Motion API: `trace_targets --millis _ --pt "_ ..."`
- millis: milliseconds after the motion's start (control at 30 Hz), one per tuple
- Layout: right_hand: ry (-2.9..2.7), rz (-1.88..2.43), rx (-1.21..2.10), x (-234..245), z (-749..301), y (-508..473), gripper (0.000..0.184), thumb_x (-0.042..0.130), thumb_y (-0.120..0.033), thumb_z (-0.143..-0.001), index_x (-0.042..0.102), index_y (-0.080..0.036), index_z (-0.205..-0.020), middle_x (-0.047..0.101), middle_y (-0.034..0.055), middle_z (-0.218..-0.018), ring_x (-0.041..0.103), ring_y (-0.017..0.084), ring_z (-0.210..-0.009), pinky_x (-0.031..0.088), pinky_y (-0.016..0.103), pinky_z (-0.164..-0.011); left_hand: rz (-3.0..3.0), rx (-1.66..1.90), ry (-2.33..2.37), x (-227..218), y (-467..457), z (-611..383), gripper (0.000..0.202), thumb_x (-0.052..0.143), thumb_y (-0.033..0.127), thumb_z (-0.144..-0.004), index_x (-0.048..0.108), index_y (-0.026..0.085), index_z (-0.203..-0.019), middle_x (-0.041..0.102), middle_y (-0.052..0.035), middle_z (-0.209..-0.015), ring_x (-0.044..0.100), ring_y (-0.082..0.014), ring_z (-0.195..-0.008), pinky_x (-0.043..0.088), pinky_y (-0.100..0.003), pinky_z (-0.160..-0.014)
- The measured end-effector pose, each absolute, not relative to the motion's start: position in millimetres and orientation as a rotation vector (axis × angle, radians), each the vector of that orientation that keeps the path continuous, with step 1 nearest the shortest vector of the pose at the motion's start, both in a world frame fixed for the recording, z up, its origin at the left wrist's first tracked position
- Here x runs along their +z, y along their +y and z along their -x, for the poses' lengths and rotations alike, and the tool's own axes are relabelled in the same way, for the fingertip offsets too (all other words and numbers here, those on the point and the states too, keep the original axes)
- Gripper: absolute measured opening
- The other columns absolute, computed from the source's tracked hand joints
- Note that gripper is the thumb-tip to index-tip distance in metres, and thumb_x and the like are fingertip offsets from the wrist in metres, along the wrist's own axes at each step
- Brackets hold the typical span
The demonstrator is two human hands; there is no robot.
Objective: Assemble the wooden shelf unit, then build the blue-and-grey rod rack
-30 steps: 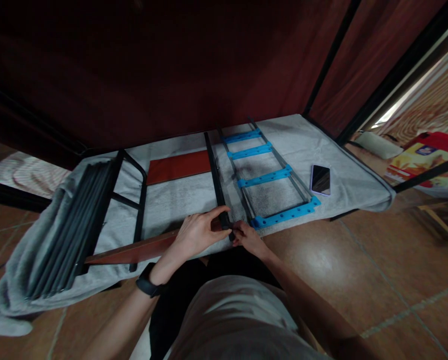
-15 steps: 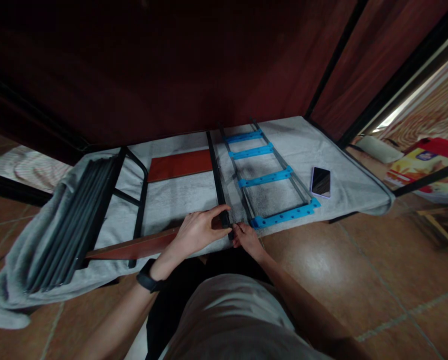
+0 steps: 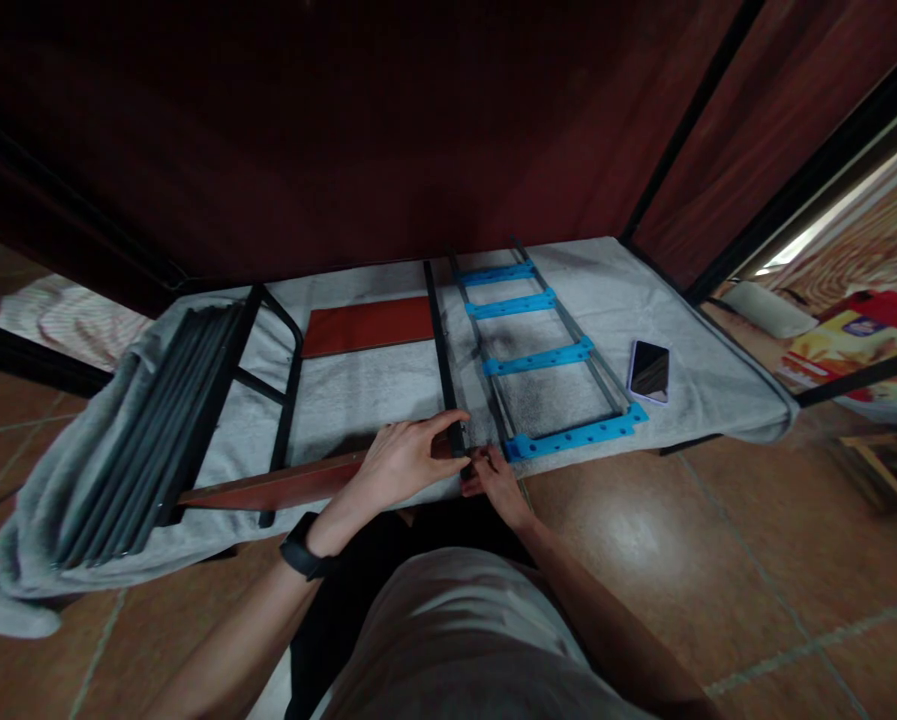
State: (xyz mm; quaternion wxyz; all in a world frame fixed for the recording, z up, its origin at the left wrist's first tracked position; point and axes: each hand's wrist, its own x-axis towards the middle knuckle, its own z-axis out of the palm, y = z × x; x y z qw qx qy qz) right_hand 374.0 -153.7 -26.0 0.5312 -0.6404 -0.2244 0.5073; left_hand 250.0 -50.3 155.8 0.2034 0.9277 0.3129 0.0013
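My left hand [image 3: 409, 462] has its thumb and forefinger around the near end of a black metal bar [image 3: 439, 340]. Close against that same end, the fingers of my right hand [image 3: 497, 485] are pinched together, and whatever they hold is too small or hidden to make out. A reddish-brown board [image 3: 290, 487] runs leftward from under my left hand to a black frame [image 3: 287, 410]. Between the bar and the frame, farther back, lies an orange-brown panel [image 3: 369, 326]. Right of the bar are metal rods joined by blue perforated strips [image 3: 579, 436], like a ladder.
Several dark grey tubes [image 3: 155, 430] lie at the left on a grey blanket [image 3: 710, 370]. A phone [image 3: 649, 371] rests on the blanket at the right. Behind it all stands a dark red fabric wall [image 3: 388, 130]. A red and yellow package [image 3: 860, 345] is off to the right.
The view has turned slightly, so the things on the blanket appear a little farther right. My right fingers have shifted slightly at the bar's end; my left hand keeps its hold.
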Motion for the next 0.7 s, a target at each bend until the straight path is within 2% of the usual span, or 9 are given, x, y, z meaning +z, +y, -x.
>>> trace_targets --millis 100,200,333,433,567,700 --pt "-0.54 1.547 1.215 -26.9 -374.3 -154.5 0.026 0.05 -0.049 -0.092 0.047 -0.024 -0.095 0.065 -0.0024 -0.067 0.067 0.016 -0.054 0.058 0.029 -0.052 -2.594 -0.005 0.877 156.5 -50.6 -250.3 0.052 0.062 0.049 -0.087 0.058 0.034 -0.136 0.075 0.0015 -0.085 0.071 -0.0222 -0.079 0.048 -0.028 -0.072" --pt "-0.554 1.601 1.213 -26.9 -375.3 -153.4 0.032 0.046 -0.055 -0.093 0.048 -0.023 -0.093 0.062 -0.0021 -0.062 0.065 0.016 -0.049 0.055 0.027 -0.046 -2.598 0.002 0.868 155.5 -50.3 -249.8 0.053 0.064 0.048 -0.086 0.057 0.034 -0.137 0.076 0.0013 -0.093 0.072 -0.0227 -0.081 0.049 -0.028 -0.074" --pt "-0.515 1.536 1.198 -26.7 -374.0 -154.5 0.028 0.048 -0.05 -0.093 0.047 -0.024 -0.102 0.065 -0.0021 -0.067 0.069 0.018 -0.055 0.059 0.03 -0.053 -2.606 0.0 0.863 154.2 -50.3 -249.4 0.055 0.062 0.048 -0.087 0.055 0.035 -0.14 0.077 0.0 -0.1 0.073 -0.0247 -0.084 0.05 -0.031 -0.077" --pt "-0.501 1.529 1.215 -27.5 -373.0 -154.6 0.023 0.05 -0.046 -0.092 0.046 -0.024 -0.098 0.064 -0.0026 -0.066 0.068 0.017 -0.055 0.059 0.03 -0.054 -2.603 -0.012 0.872 154.7 -50.8 -249.7 0.055 0.061 0.051 -0.088 0.054 0.035 -0.14 0.077 0.0002 -0.1 0.073 -0.0252 -0.088 0.051 -0.031 -0.08" --pt "-0.487 1.586 1.22 -29.3 -373.1 -153.2 0.029 0.048 -0.053 -0.093 0.047 -0.024 -0.096 0.061 -0.0035 -0.06 0.065 0.017 -0.049 0.056 0.029 -0.048 -2.59 -0.035 0.883 156.1 -51.0 -250.2 0.055 0.062 0.047 -0.087 0.054 0.035 -0.141 0.077 0.0007 -0.1 0.073 -0.0248 -0.09 0.051 -0.03 -0.081" --pt "-0.503 1.512 1.206 -31.8 -373.3 -155.7 0.031 0.052 -0.053 -0.09 0.047 -0.024 -0.102 0.065 -0.0026 -0.068 0.069 0.018 -0.057 0.06 0.031 -0.056 -2.597 -0.022 0.863 156.3 -50.7 -249.9 0.055 0.061 0.048 -0.088 0.054 0.035 -0.141 0.077 0.0002 -0.097 0.073 -0.0255 -0.086 0.051 -0.031 -0.078"
